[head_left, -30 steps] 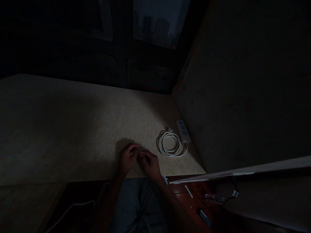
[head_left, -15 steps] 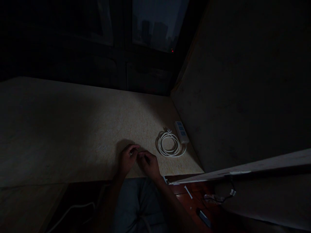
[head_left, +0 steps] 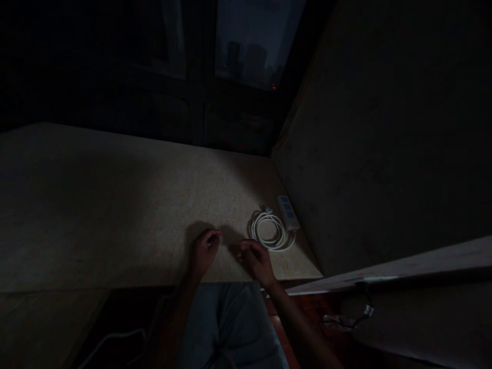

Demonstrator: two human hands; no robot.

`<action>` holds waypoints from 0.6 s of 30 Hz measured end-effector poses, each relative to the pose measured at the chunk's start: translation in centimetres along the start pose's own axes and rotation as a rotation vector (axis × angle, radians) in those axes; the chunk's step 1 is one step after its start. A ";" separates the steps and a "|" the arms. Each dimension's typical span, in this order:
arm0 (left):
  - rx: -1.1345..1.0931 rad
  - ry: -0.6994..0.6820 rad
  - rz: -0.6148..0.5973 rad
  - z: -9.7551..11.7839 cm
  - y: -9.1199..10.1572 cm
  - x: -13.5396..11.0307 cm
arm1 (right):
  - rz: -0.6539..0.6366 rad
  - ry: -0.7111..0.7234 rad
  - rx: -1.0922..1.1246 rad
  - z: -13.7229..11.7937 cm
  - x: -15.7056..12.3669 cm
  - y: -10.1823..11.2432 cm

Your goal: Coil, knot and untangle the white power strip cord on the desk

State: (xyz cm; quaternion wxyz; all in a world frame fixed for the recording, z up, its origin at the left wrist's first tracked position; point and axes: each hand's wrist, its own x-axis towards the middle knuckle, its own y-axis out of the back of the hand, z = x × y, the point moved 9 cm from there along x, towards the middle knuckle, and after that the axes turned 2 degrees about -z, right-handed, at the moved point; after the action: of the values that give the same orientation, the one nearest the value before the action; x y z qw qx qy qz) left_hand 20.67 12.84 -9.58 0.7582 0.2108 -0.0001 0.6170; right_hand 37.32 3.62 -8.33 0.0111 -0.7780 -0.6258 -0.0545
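Note:
The room is very dim. My left hand [head_left: 203,252] rests on the pale tabletop [head_left: 115,205] near its front edge, fingers curled in. My right hand [head_left: 255,260] lies a little to its right, fingers also curled, pinched toward the coil beside it. What either hand holds, if anything, is too dark to make out. Just right of my right hand lies a coiled white cable [head_left: 269,230], joined to a white power strip [head_left: 288,211] with blue sockets against the side wall.
A dark window [head_left: 249,46] stands behind the table. A wall panel [head_left: 376,154] closes off the right side. A pale board [head_left: 403,266] juts in at lower right above a reddish floor with small cables [head_left: 346,320]. My grey-trousered lap [head_left: 230,328] is below.
My hands, close together before, have come apart. The right hand has shifted right toward the coiled cable. The left hand has stayed put.

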 end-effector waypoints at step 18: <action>-0.022 0.007 0.021 0.0 0.1 0.1 | 0.348 0.023 -0.881 1.4 7.9 22.1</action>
State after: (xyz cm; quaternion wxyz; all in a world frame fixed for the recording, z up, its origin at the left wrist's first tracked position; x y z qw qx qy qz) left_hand 20.59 12.98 -9.51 0.7538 0.2003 -0.0065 0.6258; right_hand 60.62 6.63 -7.77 -0.3041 -0.8013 -0.4032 -0.3207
